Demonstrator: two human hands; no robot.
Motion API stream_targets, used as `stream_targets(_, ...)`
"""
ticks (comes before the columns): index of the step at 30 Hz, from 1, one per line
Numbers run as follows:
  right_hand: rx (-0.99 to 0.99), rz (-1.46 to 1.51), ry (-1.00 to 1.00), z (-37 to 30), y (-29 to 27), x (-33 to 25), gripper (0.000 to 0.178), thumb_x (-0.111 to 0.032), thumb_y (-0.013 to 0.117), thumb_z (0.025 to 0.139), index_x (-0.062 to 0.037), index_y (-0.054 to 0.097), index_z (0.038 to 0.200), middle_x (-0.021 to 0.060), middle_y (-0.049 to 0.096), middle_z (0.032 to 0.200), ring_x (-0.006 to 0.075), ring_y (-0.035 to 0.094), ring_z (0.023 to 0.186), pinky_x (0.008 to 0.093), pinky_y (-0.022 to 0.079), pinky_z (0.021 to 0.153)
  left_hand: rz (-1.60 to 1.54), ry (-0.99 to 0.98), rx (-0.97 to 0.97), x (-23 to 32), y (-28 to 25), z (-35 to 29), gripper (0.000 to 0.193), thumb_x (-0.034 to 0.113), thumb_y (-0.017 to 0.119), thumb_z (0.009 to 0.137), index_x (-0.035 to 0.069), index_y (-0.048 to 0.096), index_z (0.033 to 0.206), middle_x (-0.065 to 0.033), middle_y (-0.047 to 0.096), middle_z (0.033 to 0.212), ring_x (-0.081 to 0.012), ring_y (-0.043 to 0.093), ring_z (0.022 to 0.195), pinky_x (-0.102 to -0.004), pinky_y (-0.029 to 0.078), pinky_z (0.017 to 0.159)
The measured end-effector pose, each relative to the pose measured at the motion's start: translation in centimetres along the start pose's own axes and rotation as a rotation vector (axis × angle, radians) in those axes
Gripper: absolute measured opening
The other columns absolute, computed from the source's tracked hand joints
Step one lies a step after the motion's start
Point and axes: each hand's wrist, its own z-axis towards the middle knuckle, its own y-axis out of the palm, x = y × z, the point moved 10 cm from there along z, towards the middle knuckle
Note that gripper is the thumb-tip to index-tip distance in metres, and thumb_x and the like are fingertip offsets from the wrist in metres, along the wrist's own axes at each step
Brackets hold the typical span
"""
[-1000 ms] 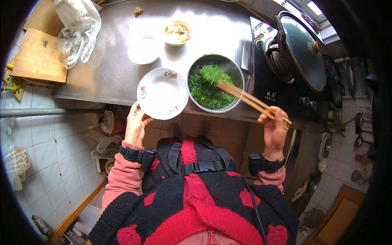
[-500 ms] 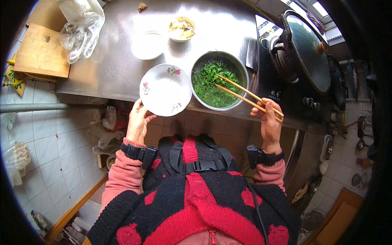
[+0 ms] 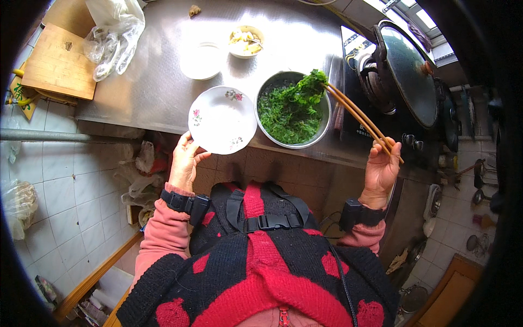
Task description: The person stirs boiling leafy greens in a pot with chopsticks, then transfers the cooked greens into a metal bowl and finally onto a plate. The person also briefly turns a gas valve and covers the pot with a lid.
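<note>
Nearest the body, to the right of the round, silver-grey metal pot (image 3: 298,146), the bare right hand (image 3: 381,173) has its fingers bent in a pinch around the upper ends of long, thin, brown wooden chopsticks (image 3: 362,118). Left of the pot, the bare left hand (image 3: 184,165) holds the near-left rim of a shallow, round, glossy white plate with pink floral sprays (image 3: 222,122); thumb and fingers are partly spread, and how far they reach under the rim is hidden. The plate sits just beside the pot; whether the two touch I cannot tell.

The chopstick tips hold a limp, tangled clump of deep-green leafy vegetable (image 3: 309,89) above the pot's far-right rim, while more finely tangled greens (image 3: 286,120) lie inside the pot. The step in hand looks to be lifting greens out with the chopsticks. The next move seems to call for a tight pinch, since slick leaves could slip loose, and a level plate.

Beyond the pot, a small, round, pale bowl (image 3: 245,55) contains chunky yellowish pieces; a glare-washed, round white dish (image 3: 201,61) sits far left of the pot, on the smooth, brushed steel counter (image 3: 141,98).
</note>
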Motion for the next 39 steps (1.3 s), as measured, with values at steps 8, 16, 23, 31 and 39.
stream_targets(8, -0.185, 0.226, -0.009, -0.1, 4.1, -3.8, 0.031, -0.026, 0.047, 0.091, 0.0028, 0.056, 0.098, 0.0135, 0.057, 0.089, 0.0178, 0.056, 0.077, 0.0249, 0.053, 0.063, 0.023, -0.010, -0.010, 0.0, -0.1, -0.3, 0.044, 0.013, 0.059, 0.081, 0.003, 0.043, 0.121, -0.0081, 0.058, 0.095, -0.0157, 0.059, 0.077, -0.0286, 0.052, 0.063)
stream_targets(16, -0.221, 0.296, 0.001, -0.3, 5.0, -4.6, 0.033, -0.026, 0.046, 0.091, 0.0044, 0.055, 0.098, 0.0161, 0.056, 0.088, 0.0183, 0.056, 0.078, 0.0254, 0.054, 0.065, 0.070, -0.024, -0.039, -0.1, 0.4, -0.6, 0.044, 0.017, 0.057, 0.083, 0.007, 0.042, 0.123, -0.0071, 0.057, 0.103, -0.0167, 0.058, 0.083, -0.0291, 0.050, 0.067)
stream_targets(23, -0.039, 0.166, 0.051, -0.7, 0.9, -0.3, 0.033, -0.028, 0.045, 0.091, 0.0029, 0.056, 0.095, 0.0137, 0.058, 0.083, 0.0190, 0.058, 0.076, 0.0260, 0.055, 0.065, 0.005, -0.066, -0.046, -1.5, 0.9, -0.1, 0.041, 0.015, 0.059, 0.082, 0.007, 0.043, 0.118, -0.0069, 0.057, 0.099, -0.0166, 0.058, 0.084, -0.0320, 0.052, 0.065)
stream_targets(31, -0.019, 0.145, 0.061, -0.8, 0.4, 0.2, 0.033, -0.030, 0.045, 0.091, 0.0005, 0.057, 0.093, 0.0125, 0.060, 0.082, 0.0184, 0.060, 0.074, 0.0263, 0.054, 0.063, -0.012, -0.022, -0.039, -2.6, 1.0, 0.8, 0.036, 0.015, 0.056, 0.084, 0.004, 0.044, 0.116, -0.0081, 0.054, 0.104, -0.0195, 0.057, 0.089, -0.0356, 0.053, 0.068)
stream_targets(39, -0.013, 0.150, 0.039, -0.5, 0.9, -0.5, 0.033, -0.030, 0.045, 0.091, 0.0005, 0.057, 0.094, 0.0130, 0.060, 0.083, 0.0185, 0.059, 0.073, 0.0265, 0.054, 0.064, 0.040, -0.001, -0.020, -1.7, -0.7, 0.0, 0.032, 0.009, 0.053, 0.083, 0.003, 0.046, 0.113, -0.0075, 0.056, 0.104, -0.0184, 0.058, 0.089, -0.0340, 0.052, 0.068)
